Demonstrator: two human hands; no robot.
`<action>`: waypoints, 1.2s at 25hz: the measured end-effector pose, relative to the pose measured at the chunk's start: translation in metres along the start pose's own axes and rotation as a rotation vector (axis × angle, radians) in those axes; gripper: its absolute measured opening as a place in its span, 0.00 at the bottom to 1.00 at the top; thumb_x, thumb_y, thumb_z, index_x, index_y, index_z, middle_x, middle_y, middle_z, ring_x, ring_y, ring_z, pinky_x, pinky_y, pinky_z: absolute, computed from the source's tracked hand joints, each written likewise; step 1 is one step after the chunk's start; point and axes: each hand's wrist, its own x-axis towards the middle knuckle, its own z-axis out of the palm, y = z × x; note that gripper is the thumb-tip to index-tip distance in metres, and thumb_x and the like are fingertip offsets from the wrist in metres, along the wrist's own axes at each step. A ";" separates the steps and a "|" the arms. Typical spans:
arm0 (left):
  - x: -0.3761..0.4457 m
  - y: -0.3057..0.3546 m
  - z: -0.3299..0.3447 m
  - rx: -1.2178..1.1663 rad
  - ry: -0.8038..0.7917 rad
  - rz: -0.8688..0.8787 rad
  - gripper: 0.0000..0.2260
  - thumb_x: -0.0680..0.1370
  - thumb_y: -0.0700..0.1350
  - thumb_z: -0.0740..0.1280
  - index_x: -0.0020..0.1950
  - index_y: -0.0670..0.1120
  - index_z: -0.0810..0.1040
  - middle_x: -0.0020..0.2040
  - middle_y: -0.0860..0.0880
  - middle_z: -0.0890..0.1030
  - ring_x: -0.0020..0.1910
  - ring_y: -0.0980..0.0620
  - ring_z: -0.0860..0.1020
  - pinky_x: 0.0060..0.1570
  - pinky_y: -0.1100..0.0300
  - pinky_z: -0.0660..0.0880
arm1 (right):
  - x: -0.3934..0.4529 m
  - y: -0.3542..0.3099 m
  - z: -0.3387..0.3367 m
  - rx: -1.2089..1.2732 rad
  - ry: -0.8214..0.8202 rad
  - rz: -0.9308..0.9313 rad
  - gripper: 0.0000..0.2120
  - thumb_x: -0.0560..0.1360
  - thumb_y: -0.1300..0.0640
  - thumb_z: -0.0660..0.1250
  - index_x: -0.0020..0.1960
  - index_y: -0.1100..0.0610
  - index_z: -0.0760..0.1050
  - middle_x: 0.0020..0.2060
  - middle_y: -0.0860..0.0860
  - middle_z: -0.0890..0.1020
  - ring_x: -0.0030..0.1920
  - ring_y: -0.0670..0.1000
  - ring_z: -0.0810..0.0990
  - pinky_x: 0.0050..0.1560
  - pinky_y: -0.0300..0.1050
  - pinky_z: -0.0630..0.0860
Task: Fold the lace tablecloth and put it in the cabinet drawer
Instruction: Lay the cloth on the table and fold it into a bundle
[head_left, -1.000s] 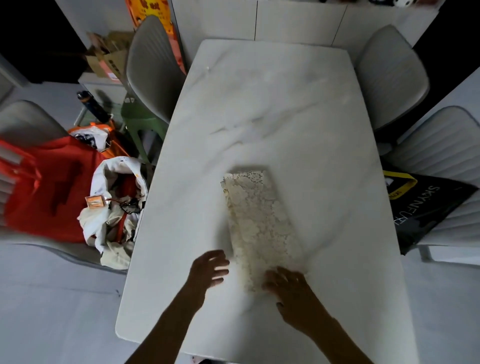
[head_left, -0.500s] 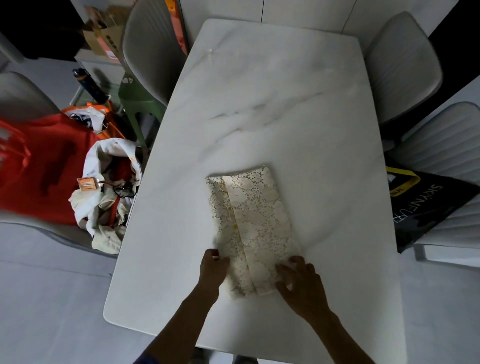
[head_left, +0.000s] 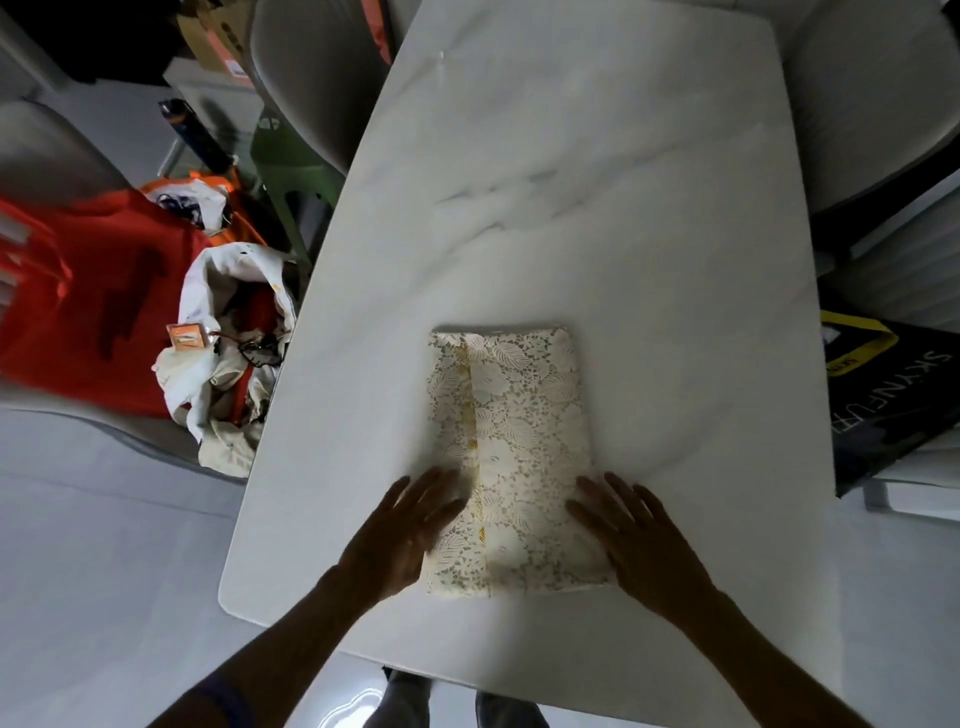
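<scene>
The cream lace tablecloth (head_left: 514, 441) lies folded into a long rectangle on the white marble table (head_left: 597, 182), near the table's front edge. A fold line with yellow flecks runs down its left part. My left hand (head_left: 402, 530) lies flat with spread fingers on the cloth's lower left edge. My right hand (head_left: 639, 535) lies flat with spread fingers on the lower right edge. Neither hand grips the cloth. No cabinet or drawer is in view.
Grey chairs (head_left: 311, 78) stand around the table. On the left, a chair holds a red bag (head_left: 88, 301) and a pile of white cloth (head_left: 228, 353). A black bag with yellow trim (head_left: 883, 395) lies on a chair at the right.
The folded cloth has turned straighter and now sits squarely in front of me. Both hands have flattened out, fingers spread, on its lower corners. The view has shifted closer.
</scene>
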 end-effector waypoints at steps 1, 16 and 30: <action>0.003 -0.011 0.000 -0.016 -0.028 0.032 0.31 0.70 0.43 0.72 0.73 0.48 0.71 0.76 0.45 0.66 0.75 0.43 0.65 0.68 0.44 0.70 | 0.007 0.011 0.002 -0.047 -0.004 -0.080 0.38 0.71 0.53 0.67 0.78 0.49 0.58 0.79 0.52 0.58 0.76 0.61 0.59 0.72 0.62 0.62; -0.002 -0.018 0.031 0.009 -0.166 0.185 0.44 0.66 0.50 0.65 0.80 0.56 0.49 0.81 0.47 0.48 0.79 0.39 0.47 0.75 0.36 0.50 | 0.024 0.039 0.012 -0.006 -0.117 -0.421 0.38 0.74 0.32 0.58 0.79 0.45 0.53 0.80 0.53 0.53 0.78 0.61 0.51 0.74 0.63 0.55; 0.028 -0.023 -0.011 -1.099 -0.083 -0.554 0.19 0.72 0.70 0.62 0.31 0.57 0.72 0.26 0.57 0.72 0.26 0.60 0.68 0.29 0.67 0.66 | 0.049 0.016 -0.030 1.132 -0.095 0.456 0.24 0.67 0.31 0.68 0.49 0.50 0.82 0.41 0.51 0.86 0.41 0.49 0.83 0.39 0.46 0.78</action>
